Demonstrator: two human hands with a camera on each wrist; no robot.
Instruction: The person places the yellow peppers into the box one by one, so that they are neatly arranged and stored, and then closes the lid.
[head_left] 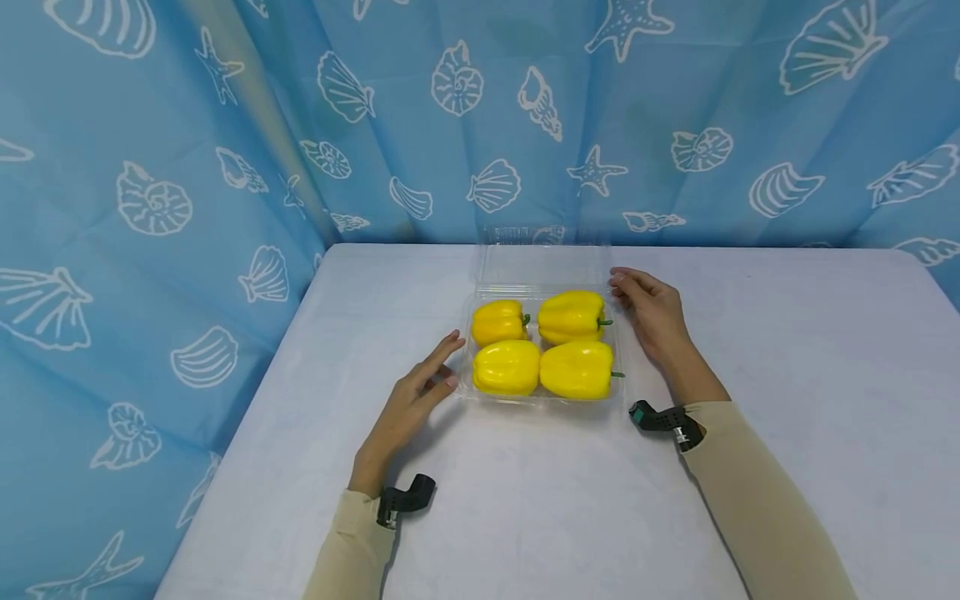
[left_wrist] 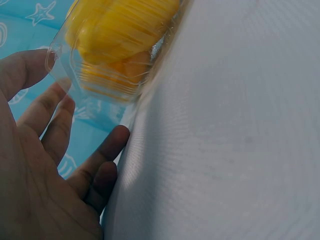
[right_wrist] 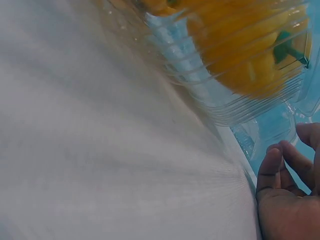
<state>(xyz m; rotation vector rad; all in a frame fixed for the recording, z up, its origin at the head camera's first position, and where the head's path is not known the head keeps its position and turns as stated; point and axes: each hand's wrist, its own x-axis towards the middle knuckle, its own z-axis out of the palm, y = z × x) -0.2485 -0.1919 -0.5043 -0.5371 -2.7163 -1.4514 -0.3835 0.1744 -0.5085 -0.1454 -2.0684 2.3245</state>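
Observation:
A clear plastic clamshell container [head_left: 536,402] lies on the table with its lid [head_left: 543,267] folded back away from me. Several yellow bell peppers [head_left: 576,371] with green stems fill it in two rows. My left hand [head_left: 408,404] is at the container's left side, fingers loosely spread; in the left wrist view its thumb [left_wrist: 35,65] meets the clear rim. On the other side, my right hand [head_left: 660,321] has its fingertips by the hinge at the lid's right edge. In the right wrist view its thumb [right_wrist: 307,134] and fingers are apart beside the clear plastic.
A white cloth covers the table [head_left: 787,375], whose far edge lies just behind the lid. Blue curtains [head_left: 525,125] with white shell prints hang behind and to the left. A black wrist camera [head_left: 405,497] is on each wrist.

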